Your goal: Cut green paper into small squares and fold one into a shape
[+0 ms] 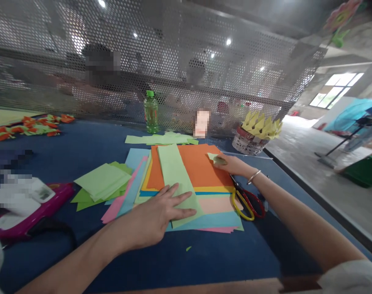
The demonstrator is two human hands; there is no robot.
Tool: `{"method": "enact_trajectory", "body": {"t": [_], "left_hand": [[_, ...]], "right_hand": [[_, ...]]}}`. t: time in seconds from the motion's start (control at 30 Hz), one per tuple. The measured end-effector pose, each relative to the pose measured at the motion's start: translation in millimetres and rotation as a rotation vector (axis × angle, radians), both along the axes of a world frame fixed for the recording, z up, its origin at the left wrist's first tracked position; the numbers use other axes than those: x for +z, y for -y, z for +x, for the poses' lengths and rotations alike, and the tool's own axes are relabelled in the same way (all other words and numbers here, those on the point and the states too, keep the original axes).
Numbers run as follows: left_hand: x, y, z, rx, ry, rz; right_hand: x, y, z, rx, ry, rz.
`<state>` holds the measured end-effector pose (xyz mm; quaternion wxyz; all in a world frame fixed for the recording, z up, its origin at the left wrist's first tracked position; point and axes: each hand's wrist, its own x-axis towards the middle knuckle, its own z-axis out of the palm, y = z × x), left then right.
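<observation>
My left hand (165, 208) lies with its fingers spread on a long light green paper strip (175, 165). That strip rests on a stack of coloured paper, topped by an orange sheet (201, 163). Above the stack's right side, my right hand (231, 165) is closed on a small pale green piece of paper (214, 158). Just below that hand lie scissors (243, 204) with one yellow and one red handle loop, their blades partly hidden. Left of the stack sits a pile of light green paper squares (103, 181).
A green bottle (151, 114) stands behind more green strips (161, 139). A round basket (250, 139) with folded yellow paper points is at the back right. Orange and green paper pieces (29, 126) lie far left, near a magenta tool (51, 200). A perforated screen (173, 53) borders the table.
</observation>
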<state>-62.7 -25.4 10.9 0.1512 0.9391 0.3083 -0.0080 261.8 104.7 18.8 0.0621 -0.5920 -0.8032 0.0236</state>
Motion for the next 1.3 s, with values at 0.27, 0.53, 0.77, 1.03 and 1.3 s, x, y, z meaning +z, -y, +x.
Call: {"method": "enact_trajectory", "body": {"t": [0.27, 0.53, 0.77, 1.03, 1.3], "left_hand": [[-1.9, 0, 1, -0.013, -0.009, 0.017], [-4.1, -3, -6, 0.156, 0.222, -0.074], [-4.2, -5, -9, 0.195, 0.276, -0.163], [-4.4, -6, -10, 0.242, 0.277, -0.163], [-5.5, -7, -10, 0.246, 0.279, -0.177]], "right_hand": [[3.4, 41, -28, 0.045, -0.001, 0.282], [-2.9, 148, -78, 0.866, 0.020, 0.540], [-15.8, 145, -84, 0.821, 0.131, 0.526], [-12.9, 148, -106, 0.743, 0.269, 0.443], [-18.2, 152, -114, 0.703, 0.419, 0.476]]}}
